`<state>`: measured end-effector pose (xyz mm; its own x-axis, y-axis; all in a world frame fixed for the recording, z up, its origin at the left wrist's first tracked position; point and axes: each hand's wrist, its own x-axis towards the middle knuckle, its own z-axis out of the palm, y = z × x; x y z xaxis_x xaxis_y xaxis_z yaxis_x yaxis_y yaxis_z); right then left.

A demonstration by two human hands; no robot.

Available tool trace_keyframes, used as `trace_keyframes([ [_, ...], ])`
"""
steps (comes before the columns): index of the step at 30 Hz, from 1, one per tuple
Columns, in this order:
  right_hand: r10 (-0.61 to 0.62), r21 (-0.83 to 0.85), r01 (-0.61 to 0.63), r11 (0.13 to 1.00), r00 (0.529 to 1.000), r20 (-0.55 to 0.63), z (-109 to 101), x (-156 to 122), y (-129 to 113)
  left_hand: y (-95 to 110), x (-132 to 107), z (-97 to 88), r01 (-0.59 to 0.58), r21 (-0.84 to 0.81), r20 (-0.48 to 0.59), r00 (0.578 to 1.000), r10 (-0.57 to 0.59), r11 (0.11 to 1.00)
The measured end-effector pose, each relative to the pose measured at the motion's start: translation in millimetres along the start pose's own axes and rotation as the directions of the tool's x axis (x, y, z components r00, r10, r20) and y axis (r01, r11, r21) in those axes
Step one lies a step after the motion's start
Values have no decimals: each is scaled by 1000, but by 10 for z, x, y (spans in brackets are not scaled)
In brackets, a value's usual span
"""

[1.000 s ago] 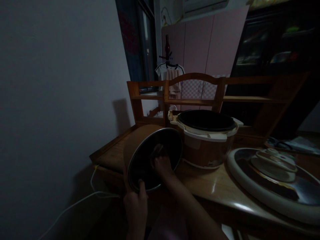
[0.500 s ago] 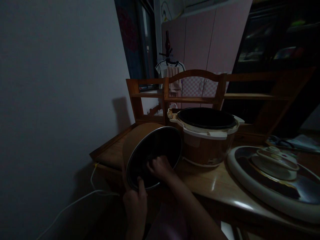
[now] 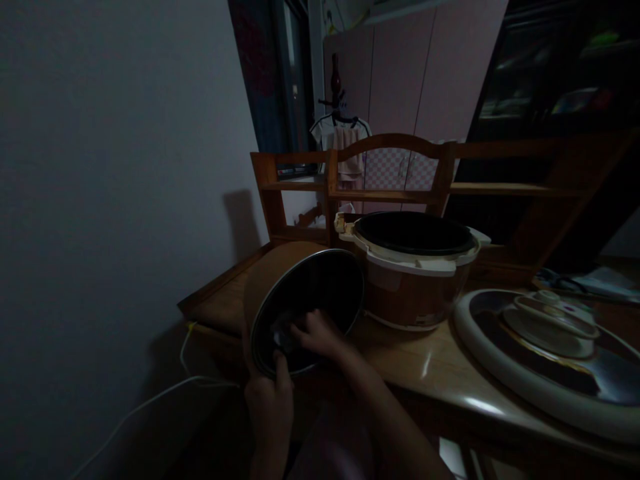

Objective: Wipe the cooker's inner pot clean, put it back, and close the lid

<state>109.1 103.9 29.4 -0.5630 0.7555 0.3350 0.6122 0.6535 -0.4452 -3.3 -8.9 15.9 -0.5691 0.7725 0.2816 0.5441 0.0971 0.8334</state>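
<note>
An inner cooking pot (image 3: 273, 277), brown outside and dark inside, is tilted on its side with its mouth toward me. My left hand (image 3: 270, 390) grips its lower left rim, thumb inside and fingers around the outer wall. Inside the mouth, my right hand (image 3: 317, 333) is closed, its fingers curled at a pale, crumpled piece that looks like a cloth or tissue (image 3: 283, 333). Dim light blurs that piece. Behind and to the right stands the electric cooker body (image 3: 415, 293), with a dark liner showing in its top.
The cooker's large round lid (image 3: 530, 373) lies on the right of the wooden desk (image 3: 395, 353). A wooden shelf frame (image 3: 390, 199) runs along the back. At left are the wall (image 3: 125, 167) and a white cable (image 3: 150, 403).
My right hand has shifted slightly inside the pot, and the pale crumpled piece now shows beside its fingers. My left hand keeps its hold on the rim.
</note>
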Motion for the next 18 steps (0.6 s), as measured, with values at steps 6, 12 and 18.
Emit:
trace_keyframes([
  [6, -12, 99, 13, 995, 1000, -3, 7, -13, 11, 13, -2, 1, 26, 2, -20, 999, -26, 1000],
  [12, -31, 129, 34, 991, 999, -24, 16, -12, 23, 23, -7, 0, 13, -4, -12, 1000, -13, 1000],
  [18, -30, 92, 33, 995, 999, -41, 33, -17, 23, -24, 8, 11, 27, 10, 24, 999, -27, 1000],
])
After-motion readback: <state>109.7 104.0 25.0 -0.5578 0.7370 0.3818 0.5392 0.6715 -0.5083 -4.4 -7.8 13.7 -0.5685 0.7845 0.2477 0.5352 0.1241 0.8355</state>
